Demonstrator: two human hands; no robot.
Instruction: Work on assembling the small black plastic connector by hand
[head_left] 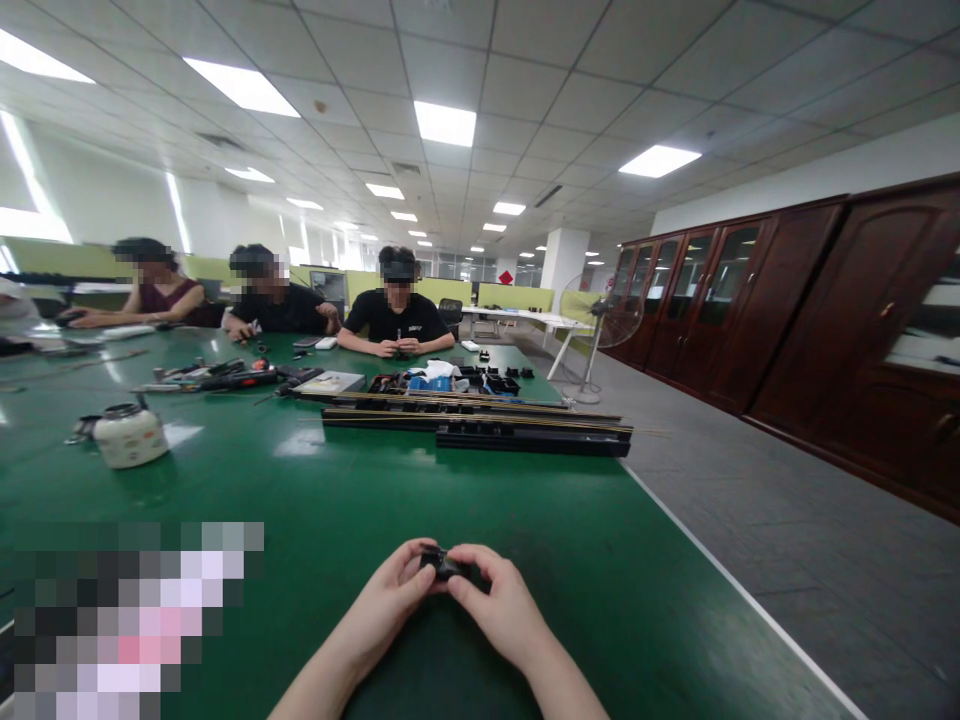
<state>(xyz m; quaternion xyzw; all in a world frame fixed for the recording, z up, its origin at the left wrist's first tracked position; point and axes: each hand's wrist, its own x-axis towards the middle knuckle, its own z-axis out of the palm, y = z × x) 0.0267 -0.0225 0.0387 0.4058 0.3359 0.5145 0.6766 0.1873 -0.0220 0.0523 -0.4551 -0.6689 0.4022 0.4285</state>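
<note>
Between my two hands is a small black plastic part [442, 566], held just above the green table [360, 510] near its front. My left hand [399, 592] grips its left end, with the thumb along the near side and the fingers behind. At the other end, the fingertips and thumb of my right hand [491, 592] pinch the part. Both hands are closed on it, and the fingers cover much of its shape, so its exact kind cannot be made out.
Long black rails [532, 440] with thin brass-coloured rods lie across the table ahead. Behind them are hand tools [217, 378] and black parts. A white jar [131, 436] stands at left. Several people sit across the table; a fan [598, 310] stands beyond its right edge.
</note>
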